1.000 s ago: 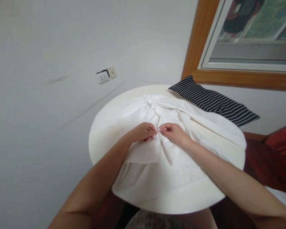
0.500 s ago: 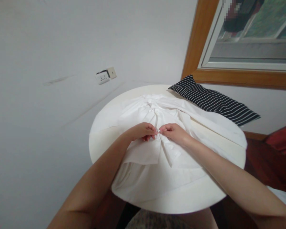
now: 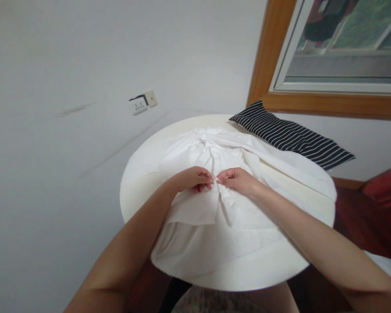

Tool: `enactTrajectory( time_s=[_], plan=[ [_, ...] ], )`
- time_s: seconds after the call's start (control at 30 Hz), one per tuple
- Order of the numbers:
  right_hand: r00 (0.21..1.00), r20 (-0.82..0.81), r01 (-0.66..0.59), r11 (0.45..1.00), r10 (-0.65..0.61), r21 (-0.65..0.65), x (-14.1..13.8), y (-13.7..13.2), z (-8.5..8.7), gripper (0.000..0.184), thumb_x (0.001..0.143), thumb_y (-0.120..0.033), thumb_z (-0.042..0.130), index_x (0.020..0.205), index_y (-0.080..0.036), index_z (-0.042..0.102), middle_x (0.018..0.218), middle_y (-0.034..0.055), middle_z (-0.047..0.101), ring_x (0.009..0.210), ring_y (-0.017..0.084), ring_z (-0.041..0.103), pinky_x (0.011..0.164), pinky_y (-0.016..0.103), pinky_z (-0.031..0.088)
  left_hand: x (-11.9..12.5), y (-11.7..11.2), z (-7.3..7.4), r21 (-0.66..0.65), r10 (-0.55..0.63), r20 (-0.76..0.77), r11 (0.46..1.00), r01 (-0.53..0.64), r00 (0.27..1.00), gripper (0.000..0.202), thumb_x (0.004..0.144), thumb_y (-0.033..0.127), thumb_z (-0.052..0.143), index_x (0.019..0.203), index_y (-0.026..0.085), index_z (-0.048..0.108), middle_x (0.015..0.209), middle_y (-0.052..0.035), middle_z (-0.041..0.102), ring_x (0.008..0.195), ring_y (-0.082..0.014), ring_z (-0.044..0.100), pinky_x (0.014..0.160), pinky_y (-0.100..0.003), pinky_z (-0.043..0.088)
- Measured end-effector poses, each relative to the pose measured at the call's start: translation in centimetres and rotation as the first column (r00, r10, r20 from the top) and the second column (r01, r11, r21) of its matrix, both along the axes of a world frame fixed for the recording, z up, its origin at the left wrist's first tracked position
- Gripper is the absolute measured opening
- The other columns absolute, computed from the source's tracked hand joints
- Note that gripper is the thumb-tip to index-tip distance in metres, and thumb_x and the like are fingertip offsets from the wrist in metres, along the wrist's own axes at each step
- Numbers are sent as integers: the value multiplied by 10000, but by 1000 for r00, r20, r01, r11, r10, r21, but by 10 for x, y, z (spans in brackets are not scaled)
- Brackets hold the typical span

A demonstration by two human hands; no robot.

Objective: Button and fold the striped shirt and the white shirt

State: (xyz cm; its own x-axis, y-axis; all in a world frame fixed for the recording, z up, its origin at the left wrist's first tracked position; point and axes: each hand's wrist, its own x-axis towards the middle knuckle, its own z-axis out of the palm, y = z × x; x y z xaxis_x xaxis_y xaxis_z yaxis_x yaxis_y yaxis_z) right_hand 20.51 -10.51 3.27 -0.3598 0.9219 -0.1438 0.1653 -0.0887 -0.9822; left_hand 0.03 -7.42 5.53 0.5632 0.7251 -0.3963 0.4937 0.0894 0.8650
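Note:
A white shirt (image 3: 215,234) lies spread over a round white table (image 3: 140,191), its collar at the far side. My left hand (image 3: 192,178) and my right hand (image 3: 236,179) meet at the middle of the shirt front, fingertips almost touching. Each hand pinches the white cloth along the front opening, fingers curled and closed. What sits between the fingertips is too small to make out. The cloth bunches into folds below the two hands.
A folded black cloth with thin white stripes (image 3: 289,139) lies at the table's far right edge, under a wood-framed window (image 3: 267,65). A wall socket (image 3: 139,103) is on the white wall at left. Dark red furniture (image 3: 381,191) stands at right.
Both hands stay pinched together at the shirt front with only tiny finger movement. The view has shifted slightly.

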Motion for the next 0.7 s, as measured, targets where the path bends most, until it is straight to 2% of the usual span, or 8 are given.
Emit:
enactTrajectory(
  time_s=[0.13, 0.3, 0.43, 0.57, 0.7],
  plan=[
    [1000, -8, 12, 1000, -12, -4, 0, 0, -1, 286, 649, -332, 749, 832, -120, 692, 584, -31, 588, 501, 61, 448, 495, 195, 319, 1, 0, -1, -8, 12, 10, 1000, -12, 1000, 314, 691, 416, 694, 831, 141, 633, 690, -2, 660, 497, -71, 501, 460, -198, 391],
    [993, -46, -109, 994, 108, -15, 5, 4, -3, 246, 712, -346, 701, 843, -138, 695, 781, 41, 693, 677, 101, 594, 594, 199, 427, 1, 1, -4, -18, 26, 2, 1000, -26, 1000, 279, 681, 390, 699, 799, 145, 641, 656, 1, 650, 495, -71, 499, 462, -196, 392],
    [998, 19, -61, 998, 60, 34, 4, 4, -4, 259, 674, -335, 727, 846, -144, 692, 675, -4, 639, 581, 80, 525, 518, 184, 387, 0, 1, -5, -17, 12, 5, 1000, -12, 1000, 261, 688, 378, 683, 797, 142, 654, 668, -2, 644, 503, -69, 503, 463, -189, 386],
    [997, 79, -14, 995, 6, 99, -1, 2, -4, 286, 682, -372, 719, 843, -137, 693, 593, -33, 565, 505, 68, 437, 467, 191, 334, -1, 2, -5, -28, 7, 6, 1000, -7, 1000, 288, 669, 411, 691, 761, 142, 645, 562, 23, 571, 488, -77, 489, 466, -194, 383],
    [981, 191, -23, 963, -30, 268, -4, 1, -10, 222, 749, -345, 664, 840, -145, 692, 616, -27, 559, 533, 83, 447, 507, 208, 335, -2, 2, -4, -22, -19, -10, 1000, 19, 1000, 299, 689, 437, 668, 746, 144, 653, 509, 33, 533, 462, -76, 459, 461, -198, 366]
  ],
)
